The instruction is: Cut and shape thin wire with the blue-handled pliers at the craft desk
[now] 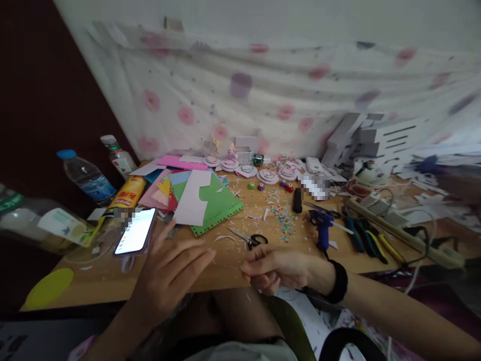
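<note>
At the near edge of the desk (pixel 225 273), I see both hands meet low in the frame. My left hand (pixel 171 276) hovers with fingers spread and loosely curled, holding nothing that I can make out; its fingertips point toward the right hand (pixel 276 268), whose fingers are pinched together, though whatever they may pinch is too small or blurred to tell. A black wristband (pixel 338 281) circles the right wrist. Just beyond the right hand lie black-handled scissors (pixel 250 238), blades pointing left, among paper scraps. A lit phone (pixel 136 230) rests face up just beyond the left hand. Farther back, a green sheet (pixel 220 205) with a punched edge lies partly under a white sheet (pixel 193 203), beside a fan of coloured papers. To the right of the scissors stands a blue glue gun (pixel 322 228), with pliers (pixel 363 235) next to it. Confetti (pixel 281 215) dots the wood between them. Water bottles (pixel 88 178) stand at the far left.
</note>
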The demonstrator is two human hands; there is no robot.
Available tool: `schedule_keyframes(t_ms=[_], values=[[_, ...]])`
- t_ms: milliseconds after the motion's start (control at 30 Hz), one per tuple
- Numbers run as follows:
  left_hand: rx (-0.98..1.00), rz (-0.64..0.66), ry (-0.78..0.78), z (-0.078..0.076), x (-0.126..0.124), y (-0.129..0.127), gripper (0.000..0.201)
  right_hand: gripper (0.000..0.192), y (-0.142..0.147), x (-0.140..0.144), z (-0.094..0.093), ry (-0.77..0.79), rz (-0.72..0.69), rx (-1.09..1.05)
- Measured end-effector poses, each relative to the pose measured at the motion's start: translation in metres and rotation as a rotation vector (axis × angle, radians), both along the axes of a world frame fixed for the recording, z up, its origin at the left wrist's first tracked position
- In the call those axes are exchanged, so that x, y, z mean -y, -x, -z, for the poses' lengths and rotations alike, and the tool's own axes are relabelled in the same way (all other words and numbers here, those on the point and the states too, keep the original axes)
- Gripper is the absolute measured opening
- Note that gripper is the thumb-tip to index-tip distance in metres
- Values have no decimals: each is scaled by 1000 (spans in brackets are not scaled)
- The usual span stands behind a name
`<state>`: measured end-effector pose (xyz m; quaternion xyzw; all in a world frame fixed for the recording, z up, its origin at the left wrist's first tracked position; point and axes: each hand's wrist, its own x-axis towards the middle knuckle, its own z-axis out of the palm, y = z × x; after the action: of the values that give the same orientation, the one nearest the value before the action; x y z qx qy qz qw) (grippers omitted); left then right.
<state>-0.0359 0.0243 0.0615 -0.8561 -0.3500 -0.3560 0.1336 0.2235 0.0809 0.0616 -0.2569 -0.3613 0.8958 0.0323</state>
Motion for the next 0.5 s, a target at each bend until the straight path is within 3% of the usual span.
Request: schedule_keyframes(t_ms=[100, 233, 367, 500], values=[[56, 51, 38, -2, 1, 5, 26, 32, -6, 3, 1, 31, 15, -63], [105, 25, -66, -11, 4, -2, 12, 30, -11, 8, 1, 8, 21, -108], [-7, -7, -184, -18, 8, -12, 21, 28, -11, 14, -1, 9, -1, -143], [-128, 89, -247, -26, 11, -13, 20, 25, -12, 19, -3, 26, -35, -171]])
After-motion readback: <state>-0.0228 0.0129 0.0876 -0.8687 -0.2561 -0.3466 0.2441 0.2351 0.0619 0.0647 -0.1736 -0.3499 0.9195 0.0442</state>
